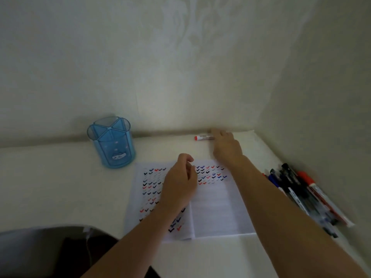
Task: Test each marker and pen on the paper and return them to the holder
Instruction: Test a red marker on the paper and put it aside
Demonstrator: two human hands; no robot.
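An open notebook point(216, 209) lies on the white table, its pages covered in red, blue and black tick marks. My left hand point(180, 181) rests on the left page with fingers loosely curled and nothing in it. My right hand point(225, 147) reaches past the notebook to the back wall, its fingers at the right end of a red-capped white marker point(202, 137) that lies flat there; whether they grip it is unclear. The blue translucent holder point(111, 142), split into compartments, stands at the back left and looks empty. A bunch of pens and markers point(301, 193) lies at the right.
The table point(60, 187) sits in a corner, with walls behind and along the right side. A dark chair or bag point(46, 251) shows at the lower left, below the table's front edge.
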